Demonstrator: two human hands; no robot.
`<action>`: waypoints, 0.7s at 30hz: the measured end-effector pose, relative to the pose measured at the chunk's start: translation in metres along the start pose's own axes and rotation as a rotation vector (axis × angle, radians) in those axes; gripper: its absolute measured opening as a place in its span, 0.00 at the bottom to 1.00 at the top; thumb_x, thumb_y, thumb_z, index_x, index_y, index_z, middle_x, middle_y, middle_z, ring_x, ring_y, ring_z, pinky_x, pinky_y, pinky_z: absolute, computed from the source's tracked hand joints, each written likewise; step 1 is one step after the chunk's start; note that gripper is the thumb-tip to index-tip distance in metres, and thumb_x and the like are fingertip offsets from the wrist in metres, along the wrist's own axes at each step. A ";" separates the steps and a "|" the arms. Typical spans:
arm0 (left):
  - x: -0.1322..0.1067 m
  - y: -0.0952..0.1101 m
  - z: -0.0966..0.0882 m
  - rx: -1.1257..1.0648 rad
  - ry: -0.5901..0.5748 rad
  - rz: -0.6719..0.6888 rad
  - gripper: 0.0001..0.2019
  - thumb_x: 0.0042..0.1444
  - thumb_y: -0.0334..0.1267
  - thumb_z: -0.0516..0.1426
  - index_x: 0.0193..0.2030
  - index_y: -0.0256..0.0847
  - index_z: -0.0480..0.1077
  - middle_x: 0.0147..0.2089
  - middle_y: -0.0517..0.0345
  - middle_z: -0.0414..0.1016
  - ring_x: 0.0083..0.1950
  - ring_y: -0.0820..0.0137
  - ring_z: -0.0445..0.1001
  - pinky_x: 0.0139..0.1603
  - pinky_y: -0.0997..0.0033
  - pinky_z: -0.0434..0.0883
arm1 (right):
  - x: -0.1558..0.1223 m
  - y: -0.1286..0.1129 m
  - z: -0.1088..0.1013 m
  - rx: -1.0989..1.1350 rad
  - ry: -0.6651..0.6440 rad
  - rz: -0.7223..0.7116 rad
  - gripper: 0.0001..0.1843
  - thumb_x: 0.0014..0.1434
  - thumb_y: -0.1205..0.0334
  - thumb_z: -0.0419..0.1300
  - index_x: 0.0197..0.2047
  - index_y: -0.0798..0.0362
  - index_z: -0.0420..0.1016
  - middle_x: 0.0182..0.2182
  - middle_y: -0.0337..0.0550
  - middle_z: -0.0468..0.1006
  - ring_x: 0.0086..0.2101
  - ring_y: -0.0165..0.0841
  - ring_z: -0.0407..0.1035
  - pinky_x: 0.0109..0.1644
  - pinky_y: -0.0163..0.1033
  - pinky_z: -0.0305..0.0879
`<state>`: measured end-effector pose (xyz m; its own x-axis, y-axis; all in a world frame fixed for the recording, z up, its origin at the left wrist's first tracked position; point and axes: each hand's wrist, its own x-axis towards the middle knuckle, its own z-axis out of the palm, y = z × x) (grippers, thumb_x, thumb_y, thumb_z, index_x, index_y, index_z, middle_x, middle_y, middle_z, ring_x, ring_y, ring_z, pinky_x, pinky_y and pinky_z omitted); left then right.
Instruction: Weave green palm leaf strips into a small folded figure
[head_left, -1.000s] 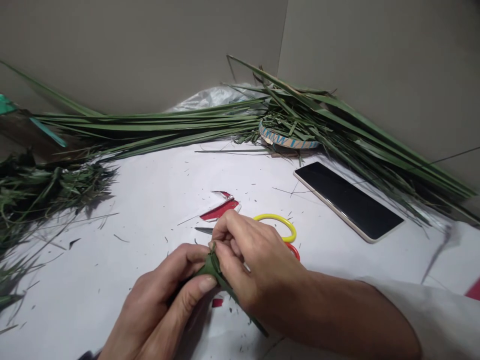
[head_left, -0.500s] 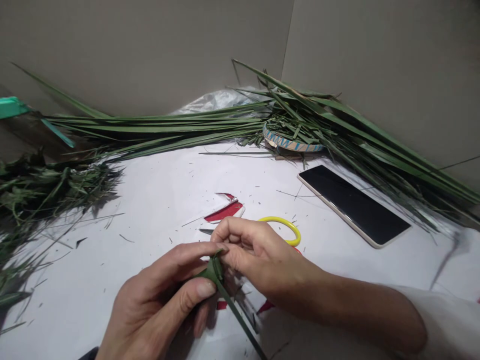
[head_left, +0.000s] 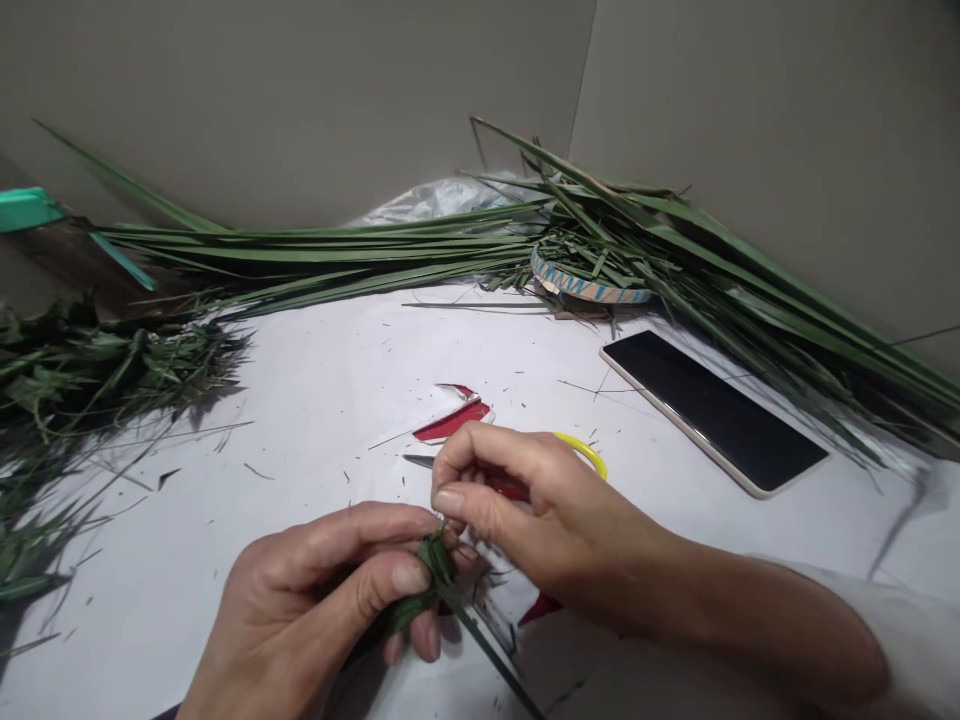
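My left hand (head_left: 337,580) pinches a folded green leaf piece (head_left: 435,565) between its thumb and fingers, low in the middle of the view. A long narrow strip of leaf (head_left: 491,655) trails from it toward the bottom edge. My right hand (head_left: 517,500) is just above and to the right, thumb and forefinger closed together. Its lower fingers are close to the top of the folded leaf; whatever its fingertips hold is too small or hidden to tell. Behind that hand lie scissors with a yellow handle ring (head_left: 589,452), their blade tip (head_left: 418,461) showing at left.
A phone (head_left: 712,410) lies at right. Long green leaves (head_left: 337,250) stretch along the wall, some over a round shallow tray (head_left: 592,288) of cut pieces. Darker foliage (head_left: 112,370) is heaped at left. Red scraps (head_left: 450,418) and leaf bits dot the white surface (head_left: 315,400).
My right hand's thumb and forefinger have lifted slightly away from the leaf's top. The folded leaf has turned in my left hand, so more of its layers show.
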<state>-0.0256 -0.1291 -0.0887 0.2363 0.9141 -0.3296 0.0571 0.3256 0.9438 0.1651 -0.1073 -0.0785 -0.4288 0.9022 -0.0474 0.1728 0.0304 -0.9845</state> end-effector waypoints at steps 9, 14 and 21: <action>0.000 -0.003 -0.007 0.003 0.038 0.041 0.07 0.53 0.43 0.66 0.34 0.43 0.81 0.23 0.59 0.79 0.24 0.72 0.74 0.24 0.78 0.71 | -0.011 -0.001 -0.008 -0.283 0.059 -0.234 0.05 0.62 0.65 0.61 0.33 0.49 0.73 0.29 0.29 0.76 0.30 0.22 0.68 0.34 0.27 0.61; 0.002 -0.002 -0.008 0.000 0.044 0.033 0.08 0.53 0.45 0.65 0.33 0.43 0.81 0.23 0.59 0.79 0.24 0.71 0.74 0.25 0.78 0.71 | -0.009 0.000 -0.008 -0.279 0.041 -0.181 0.05 0.62 0.63 0.62 0.33 0.49 0.75 0.27 0.28 0.75 0.29 0.22 0.67 0.33 0.27 0.60; 0.001 -0.003 -0.007 -0.009 0.067 0.032 0.08 0.51 0.46 0.66 0.33 0.44 0.81 0.22 0.60 0.78 0.22 0.72 0.73 0.23 0.78 0.71 | -0.005 -0.001 -0.011 -0.097 -0.068 -0.003 0.04 0.61 0.59 0.63 0.36 0.49 0.76 0.28 0.32 0.77 0.30 0.26 0.68 0.33 0.30 0.63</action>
<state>-0.0327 -0.1278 -0.0922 0.1720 0.9382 -0.3004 0.0421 0.2976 0.9538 0.1767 -0.1067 -0.0751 -0.4881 0.8708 -0.0586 0.2544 0.0777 -0.9640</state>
